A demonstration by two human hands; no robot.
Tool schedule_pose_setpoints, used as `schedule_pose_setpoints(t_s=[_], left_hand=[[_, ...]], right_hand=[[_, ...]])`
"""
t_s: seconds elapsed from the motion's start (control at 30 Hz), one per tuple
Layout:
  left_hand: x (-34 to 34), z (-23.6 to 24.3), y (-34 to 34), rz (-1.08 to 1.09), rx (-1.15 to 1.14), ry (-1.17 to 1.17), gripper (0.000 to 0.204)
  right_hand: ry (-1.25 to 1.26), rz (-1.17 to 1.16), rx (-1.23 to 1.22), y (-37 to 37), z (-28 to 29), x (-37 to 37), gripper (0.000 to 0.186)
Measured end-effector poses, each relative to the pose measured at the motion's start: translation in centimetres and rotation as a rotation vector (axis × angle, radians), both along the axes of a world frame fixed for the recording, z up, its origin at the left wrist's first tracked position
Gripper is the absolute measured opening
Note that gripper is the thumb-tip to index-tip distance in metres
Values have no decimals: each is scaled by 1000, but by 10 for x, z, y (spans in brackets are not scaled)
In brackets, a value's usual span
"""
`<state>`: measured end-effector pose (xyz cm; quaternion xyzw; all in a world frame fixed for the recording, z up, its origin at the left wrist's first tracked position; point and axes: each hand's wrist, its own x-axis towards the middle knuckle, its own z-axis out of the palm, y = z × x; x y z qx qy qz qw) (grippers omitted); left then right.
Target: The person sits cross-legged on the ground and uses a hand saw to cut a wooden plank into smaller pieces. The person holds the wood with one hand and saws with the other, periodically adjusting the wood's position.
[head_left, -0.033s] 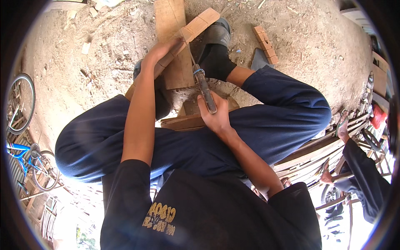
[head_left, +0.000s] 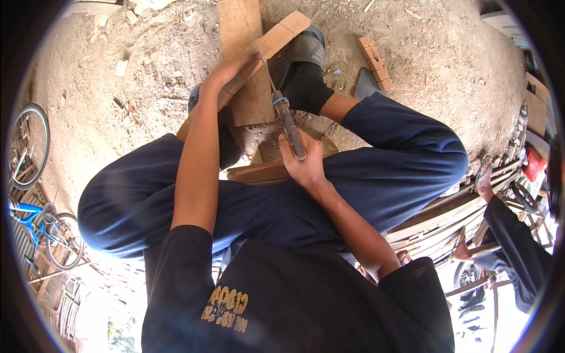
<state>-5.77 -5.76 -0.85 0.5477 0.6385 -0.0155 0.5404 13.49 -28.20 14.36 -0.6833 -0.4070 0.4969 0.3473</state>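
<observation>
My left hand (head_left: 226,72) grips a wooden bar (head_left: 284,35) scored with crosswise cuts, holding it slantwise over a flat plank (head_left: 252,106). My right hand (head_left: 306,160) is closed round the worn, dark handle of a saw (head_left: 286,120), which has a blue band near its front end. Its thin blade, seen nearly edge-on, reaches up and away across the bar just beyond my left fingers. How deep the blade sits in the wood cannot be made out. The bar's far end lies close to my shoe (head_left: 309,46).
On the dirt to the right lies another notched wooden bar (head_left: 375,63), beside a dark flat piece (head_left: 366,83). A low wooden piece (head_left: 259,172) is between my legs. A blue bicycle (head_left: 44,220) stands at left. Another person's leg (head_left: 512,241) shows at right, near slatted wood.
My hands, the saw and the bar keep the same positions. At the right, the other person's foot has shifted slightly.
</observation>
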Motion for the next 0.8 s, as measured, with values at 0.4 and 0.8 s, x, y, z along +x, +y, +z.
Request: schedule_pose_setpoints(t_s=[0.4, 0.8], left_hand=[[7, 10, 7, -9, -65, 122, 85], [13, 32, 5, 3, -61, 91, 96]], right_hand=[[-23, -28, 46, 4, -9, -2, 23], [-7, -70, 27, 8, -5, 0, 24]])
